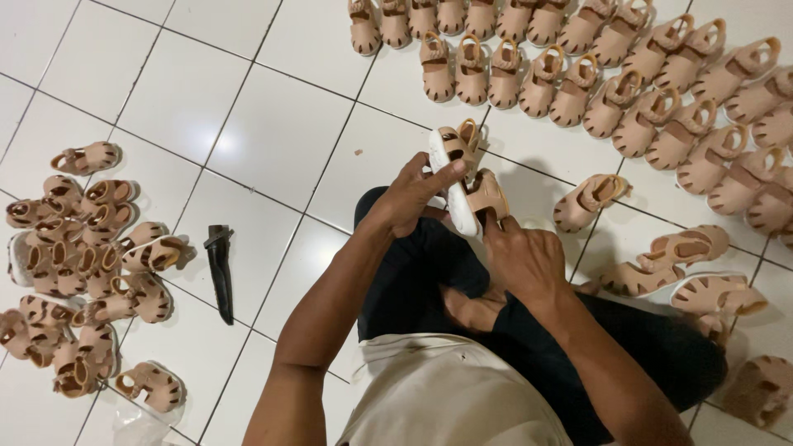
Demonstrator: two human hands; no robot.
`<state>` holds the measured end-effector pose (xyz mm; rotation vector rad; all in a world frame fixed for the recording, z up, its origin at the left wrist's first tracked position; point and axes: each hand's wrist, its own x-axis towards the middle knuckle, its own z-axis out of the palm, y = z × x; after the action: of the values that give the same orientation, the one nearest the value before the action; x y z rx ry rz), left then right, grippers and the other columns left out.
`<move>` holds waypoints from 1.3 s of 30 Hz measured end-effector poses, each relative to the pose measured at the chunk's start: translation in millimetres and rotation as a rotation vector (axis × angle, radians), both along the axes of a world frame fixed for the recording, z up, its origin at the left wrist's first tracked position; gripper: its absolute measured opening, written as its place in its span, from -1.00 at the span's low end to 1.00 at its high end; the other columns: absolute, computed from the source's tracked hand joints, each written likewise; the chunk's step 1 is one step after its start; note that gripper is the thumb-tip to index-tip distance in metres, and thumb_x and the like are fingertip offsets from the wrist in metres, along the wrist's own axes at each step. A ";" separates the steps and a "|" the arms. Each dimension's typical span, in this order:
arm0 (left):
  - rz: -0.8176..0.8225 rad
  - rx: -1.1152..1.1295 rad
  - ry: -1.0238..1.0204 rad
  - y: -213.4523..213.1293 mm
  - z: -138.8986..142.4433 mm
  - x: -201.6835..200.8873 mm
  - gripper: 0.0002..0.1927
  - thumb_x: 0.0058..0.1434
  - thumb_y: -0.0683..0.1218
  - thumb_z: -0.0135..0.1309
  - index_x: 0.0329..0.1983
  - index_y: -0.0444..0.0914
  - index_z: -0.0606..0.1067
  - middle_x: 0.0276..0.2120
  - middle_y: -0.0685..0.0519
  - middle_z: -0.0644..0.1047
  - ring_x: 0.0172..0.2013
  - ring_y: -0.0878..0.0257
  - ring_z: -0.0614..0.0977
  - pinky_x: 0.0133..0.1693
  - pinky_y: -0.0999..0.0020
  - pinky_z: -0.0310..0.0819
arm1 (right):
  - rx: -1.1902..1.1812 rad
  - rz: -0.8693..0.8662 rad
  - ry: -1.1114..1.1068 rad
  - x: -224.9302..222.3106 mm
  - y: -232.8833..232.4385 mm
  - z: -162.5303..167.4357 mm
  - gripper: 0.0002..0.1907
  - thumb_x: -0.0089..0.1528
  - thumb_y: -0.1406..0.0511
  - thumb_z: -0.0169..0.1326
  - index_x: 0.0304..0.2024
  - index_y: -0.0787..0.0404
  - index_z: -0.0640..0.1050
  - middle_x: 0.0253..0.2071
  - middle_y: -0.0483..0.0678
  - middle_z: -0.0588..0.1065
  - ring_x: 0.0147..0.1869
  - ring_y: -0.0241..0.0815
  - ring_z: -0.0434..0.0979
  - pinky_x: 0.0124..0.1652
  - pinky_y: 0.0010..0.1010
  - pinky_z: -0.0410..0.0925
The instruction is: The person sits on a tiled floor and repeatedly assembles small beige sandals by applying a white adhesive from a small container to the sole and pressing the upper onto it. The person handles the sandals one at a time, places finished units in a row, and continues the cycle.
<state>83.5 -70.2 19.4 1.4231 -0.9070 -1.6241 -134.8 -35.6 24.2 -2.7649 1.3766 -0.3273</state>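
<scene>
Left hand: we see our left hand [410,198] grasping the small sandal [462,186], thumb laid along its pale sole edge, fingers wrapped behind.
Right hand: our right hand [522,258] is closed on the sandal's lower end, fingertips pinching near the heel.
Sandal: it is a child's tan moulded sandal with cut-out slots over the toe, a buckle strap and a whitish sole; we hold it on edge above our dark-trousered knee [413,264], over the middle of the tiled floor [273,140].
Knife: a dark sheathed knife [220,271] lies on the floor to our left, well apart from both hands.
Left pile: a loose heap of sandals [83,264] sits near the floor's left edge.
Right rows: neat rows of sandals [628,91] run along the top and right edges, with a few loose sandals [686,264] just beside our right knee.
</scene>
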 end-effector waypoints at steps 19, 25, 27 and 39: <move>0.156 -0.262 0.284 45.0 -45.6 -4.4 -0.07 0.12 0.05 0.31 0.37 -0.39 0.05 0.17 -0.27 0.37 0.18 -0.06 0.48 0.07 -0.02 0.57 | 0.181 -0.088 -0.619 24.5 -16.4 8.2 -0.34 0.30 0.31 0.15 0.40 0.40 0.28 -0.14 0.10 0.58 -0.08 -0.05 0.60 -0.11 -0.28 0.44; 0.232 -0.222 0.508 64.7 -66.7 18.5 -0.25 0.27 0.13 0.16 0.31 -0.35 0.13 0.23 -0.17 0.36 0.20 0.07 0.44 0.16 0.11 0.45 | 0.526 -0.135 -0.605 72.2 -40.5 23.7 -0.29 0.24 0.30 0.18 0.42 0.25 0.28 -0.15 0.08 0.61 -0.04 -0.06 0.63 -0.02 -0.25 0.43; 0.213 -0.120 0.532 61.7 -67.2 40.0 -0.32 0.34 0.18 0.05 0.29 -0.36 0.19 0.20 -0.12 0.42 0.13 0.10 0.48 0.11 0.15 0.45 | 0.530 -0.070 -0.517 84.1 -45.7 30.9 -0.27 0.20 0.32 0.19 0.41 0.21 0.29 -0.11 0.08 0.61 0.01 -0.04 0.62 -0.03 -0.21 0.42; 0.199 -0.002 -0.006 -5.3 -60.5 99.6 -0.40 0.37 0.06 -0.04 0.36 -0.36 0.22 -0.20 -0.20 0.61 -0.31 0.21 0.62 -0.29 0.33 0.50 | 0.322 0.301 -0.444 154.5 -100.0 18.3 -0.27 0.16 0.48 0.21 0.38 0.16 0.34 0.06 0.11 0.53 0.11 -0.02 0.62 0.07 -0.21 0.46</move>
<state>183.1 -75.4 -41.1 1.4683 -0.7449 -1.4703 19.7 -135.5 42.5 -2.3887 0.8156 -0.5973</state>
